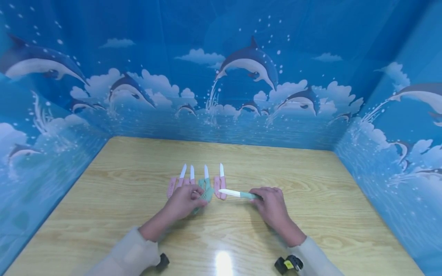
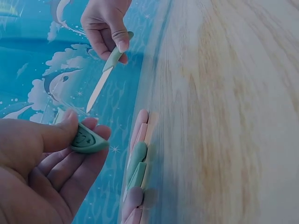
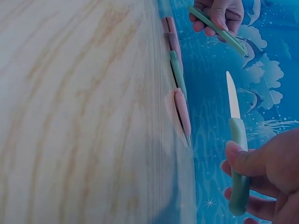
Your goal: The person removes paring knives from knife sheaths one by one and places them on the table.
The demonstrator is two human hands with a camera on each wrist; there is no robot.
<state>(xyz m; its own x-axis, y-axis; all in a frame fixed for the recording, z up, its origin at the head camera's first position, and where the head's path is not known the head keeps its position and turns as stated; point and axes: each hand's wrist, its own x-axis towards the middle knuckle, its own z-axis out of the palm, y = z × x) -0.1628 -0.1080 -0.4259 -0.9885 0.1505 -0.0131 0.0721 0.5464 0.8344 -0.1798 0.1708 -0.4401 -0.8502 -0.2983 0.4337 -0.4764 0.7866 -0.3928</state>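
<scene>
My right hand [image 1: 272,204] grips the green handle of a small knife [image 1: 232,193], its white blade bare and pointing left toward the other hand. In the right wrist view the thumb lies along the handle of this knife [image 3: 238,133]. Between thumb and fingers, my left hand [image 1: 183,201] pinches a green knife sheath [image 2: 88,141]. The sheath's open end faces the blade tip in the left wrist view, with a gap between them. Beyond the left hand, a green-handled knife [image 1: 206,176] lies on the table, partly hidden by hand and sheath.
Several pink-handled knives lie in the same row with blades pointing away, among them one knife [image 1: 222,180] at the right end. A pink sheath [image 1: 171,187] lies at the left end. Dolphin-print curtains [image 1: 221,126] enclose the wooden table [image 1: 310,180] at back and sides.
</scene>
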